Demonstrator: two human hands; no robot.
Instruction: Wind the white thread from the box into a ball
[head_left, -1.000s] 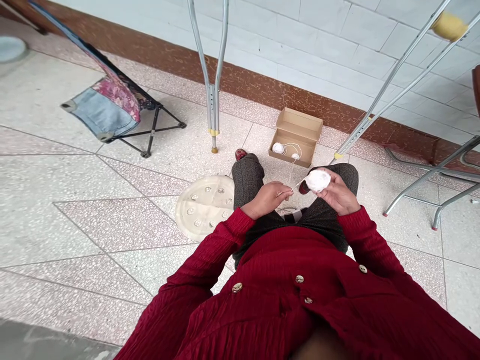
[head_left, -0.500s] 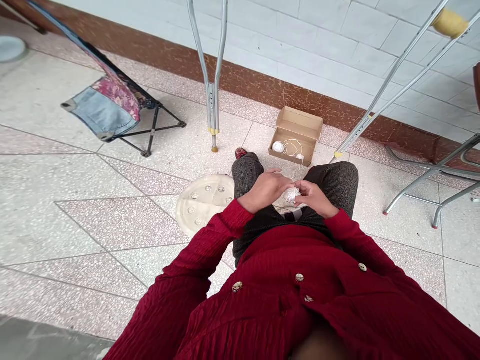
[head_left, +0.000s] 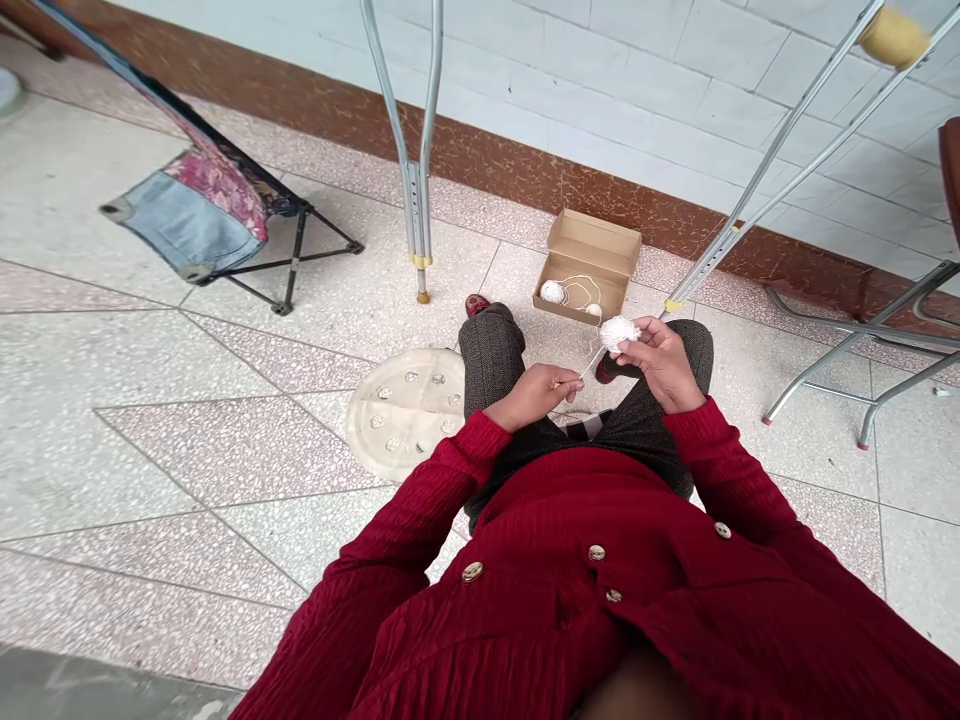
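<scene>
A ball of white yarn (head_left: 619, 334) is held up in my right hand (head_left: 664, 362), its fingers closed around the ball's right side. My left hand (head_left: 541, 393) pinches the strand of yarn (head_left: 592, 362) between thumb and fingers, lower and to the left. That strand runs taut from the pinch up to the ball. Beyond my knees an open cardboard box (head_left: 592, 245) sits on the floor, with another white yarn ball (head_left: 553, 291) and loose loops of yarn inside. A wavy length of yarn hangs over the box's front edge toward my hands.
A folding chair (head_left: 202, 220) stands at the left. One metal crutch (head_left: 418, 215) is upright before the tiled wall, another crutch (head_left: 720, 245) leans at the right. A round plastic cover (head_left: 397, 440) lies beside my left leg. Metal chair legs (head_left: 825, 375) stand at far right.
My right hand has risen and moved right with the yarn ball. My left hand has drawn away from the ball and lowered slightly, and a stretched strand now shows between them.
</scene>
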